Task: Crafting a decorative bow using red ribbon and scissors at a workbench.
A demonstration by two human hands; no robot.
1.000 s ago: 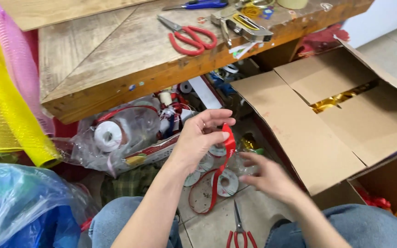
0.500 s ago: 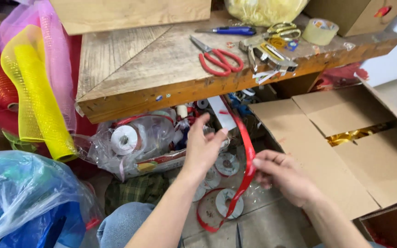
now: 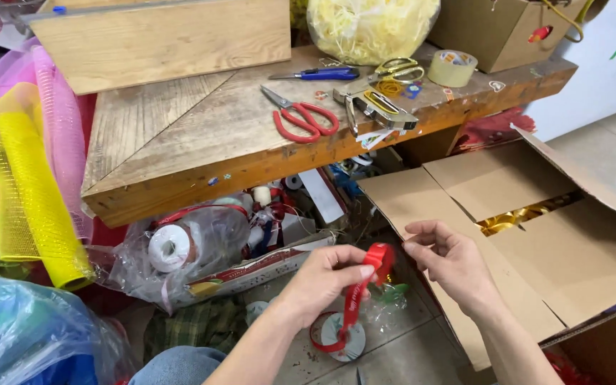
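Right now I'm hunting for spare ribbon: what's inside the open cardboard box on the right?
Between the flaps of the cardboard box, a strip of shiny gold ribbon shows. The flaps cover the rest of the inside.

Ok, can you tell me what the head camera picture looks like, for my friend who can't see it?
A person's left hand pinches a red ribbon that trails down to a spool on the floor, while the right hand hovers open beside it. Above them, a wooden table holds red scissors and a tape roll, with an open cardboard box at the right.
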